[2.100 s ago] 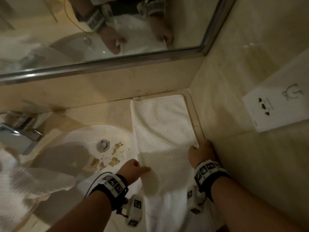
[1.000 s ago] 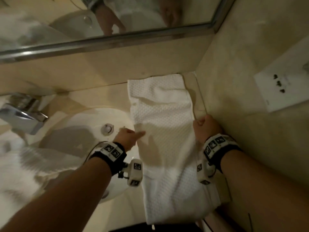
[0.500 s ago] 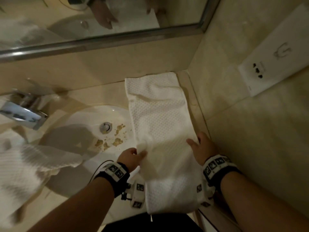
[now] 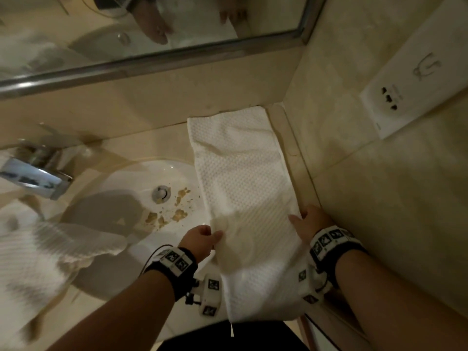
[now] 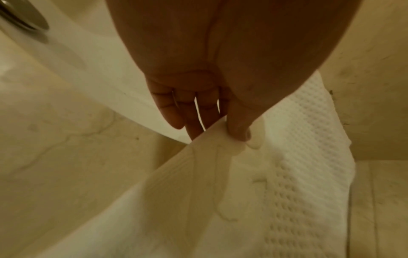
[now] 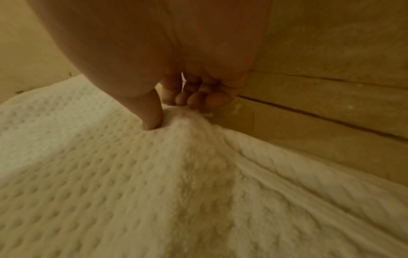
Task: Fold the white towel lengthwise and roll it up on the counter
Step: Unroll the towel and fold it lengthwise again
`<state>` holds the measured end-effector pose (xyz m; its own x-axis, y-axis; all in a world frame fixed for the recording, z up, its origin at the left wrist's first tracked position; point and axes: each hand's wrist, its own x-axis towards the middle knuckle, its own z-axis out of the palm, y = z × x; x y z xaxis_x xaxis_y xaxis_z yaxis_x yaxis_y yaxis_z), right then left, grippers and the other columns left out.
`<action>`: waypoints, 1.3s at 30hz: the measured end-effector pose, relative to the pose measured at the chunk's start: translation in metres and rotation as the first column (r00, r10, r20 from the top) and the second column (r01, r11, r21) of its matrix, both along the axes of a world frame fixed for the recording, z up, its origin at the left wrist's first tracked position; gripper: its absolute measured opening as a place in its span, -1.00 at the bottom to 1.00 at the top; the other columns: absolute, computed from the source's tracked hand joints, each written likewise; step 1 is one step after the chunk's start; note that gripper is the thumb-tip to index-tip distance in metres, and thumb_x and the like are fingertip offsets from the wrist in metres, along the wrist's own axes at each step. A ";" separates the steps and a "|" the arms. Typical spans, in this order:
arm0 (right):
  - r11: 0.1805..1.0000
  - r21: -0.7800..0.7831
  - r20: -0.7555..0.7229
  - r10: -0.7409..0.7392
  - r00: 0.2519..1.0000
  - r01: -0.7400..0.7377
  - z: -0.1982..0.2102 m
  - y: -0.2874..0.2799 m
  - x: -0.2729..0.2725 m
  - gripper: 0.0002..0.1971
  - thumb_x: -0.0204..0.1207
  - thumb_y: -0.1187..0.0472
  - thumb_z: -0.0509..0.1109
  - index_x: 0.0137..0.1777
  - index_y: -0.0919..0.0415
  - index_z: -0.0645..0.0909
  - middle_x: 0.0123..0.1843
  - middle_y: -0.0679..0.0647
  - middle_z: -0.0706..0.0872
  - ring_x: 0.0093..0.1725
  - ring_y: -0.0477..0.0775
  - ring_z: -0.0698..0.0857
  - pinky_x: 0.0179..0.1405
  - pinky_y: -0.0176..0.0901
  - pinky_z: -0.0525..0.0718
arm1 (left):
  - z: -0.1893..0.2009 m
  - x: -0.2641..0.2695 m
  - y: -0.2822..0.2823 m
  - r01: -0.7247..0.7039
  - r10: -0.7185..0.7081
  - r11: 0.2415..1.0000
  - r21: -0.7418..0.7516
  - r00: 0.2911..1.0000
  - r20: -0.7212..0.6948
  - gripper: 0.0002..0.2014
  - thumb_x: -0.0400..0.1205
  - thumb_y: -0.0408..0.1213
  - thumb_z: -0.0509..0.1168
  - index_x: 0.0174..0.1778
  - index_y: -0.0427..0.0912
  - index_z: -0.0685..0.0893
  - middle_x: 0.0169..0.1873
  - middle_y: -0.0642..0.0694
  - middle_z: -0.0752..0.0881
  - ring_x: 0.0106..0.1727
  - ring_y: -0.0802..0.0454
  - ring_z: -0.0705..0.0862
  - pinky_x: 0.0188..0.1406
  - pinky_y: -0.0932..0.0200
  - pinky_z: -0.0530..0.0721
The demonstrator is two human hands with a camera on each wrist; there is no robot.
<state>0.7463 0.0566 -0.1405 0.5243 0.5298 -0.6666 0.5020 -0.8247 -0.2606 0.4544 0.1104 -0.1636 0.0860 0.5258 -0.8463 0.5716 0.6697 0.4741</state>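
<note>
A beige stone counter runs under a mirror into a corner of tiled wall. The towel lies on it as a long, narrow strip, its far end against the back wall, its left part over the edge of the sink, its near end hanging over the counter's front edge. A crease crosses it near the far end.

The left hand pinches the towel's left edge between thumb and fingers; in the left wrist view the cloth is lifted into a ridge at the thumb. The right hand grips the right edge close to the side wall, thumb pressed on top and fingers curled at the edge, bunching the cloth into a small peak.

In the sink are a metal drain and brownish bits beside it. A chrome tap sits to the left, with another white cloth draped below it. A white socket plate is on the right wall.
</note>
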 end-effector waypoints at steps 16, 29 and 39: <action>0.789 0.557 -0.167 -0.201 0.965 0.260 0.080 0.096 0.004 -0.54 0.52 0.09 0.56 0.33 0.12 0.47 -0.04 -0.12 0.67 -0.16 -0.17 0.65 -0.23 -0.35 0.53 | 0.079 0.001 0.123 -0.390 0.288 0.864 0.318 0.902 0.322 -0.83 0.66 -0.15 0.47 0.07 -0.15 0.80 -0.05 -0.14 0.87 0.02 -0.11 0.83 0.06 0.00 0.77; 0.999 0.035 -0.066 0.023 0.998 -0.021 0.018 -0.011 -0.031 -0.49 0.58 -0.14 0.41 0.37 0.19 0.51 0.28 0.13 0.70 0.17 0.17 0.71 0.06 -0.14 0.62 | 0.023 -0.019 0.007 0.111 -0.113 0.993 -0.035 0.991 -0.077 -0.63 0.59 0.14 0.46 0.03 -0.12 0.69 0.03 -0.08 0.79 0.02 -0.07 0.77 0.11 -0.05 0.73; 0.962 0.247 -0.001 -0.124 0.992 0.121 0.033 -0.014 -0.040 -0.85 0.67 0.07 0.19 0.10 0.13 0.40 -0.15 0.07 0.59 -0.23 0.18 0.56 -0.18 -0.06 0.49 | 0.012 -0.013 0.003 -0.068 0.082 0.984 -0.164 0.993 0.082 -0.58 0.60 -0.05 0.53 0.29 -0.09 0.58 0.20 -0.08 0.74 0.20 -0.08 0.73 0.40 -0.16 0.64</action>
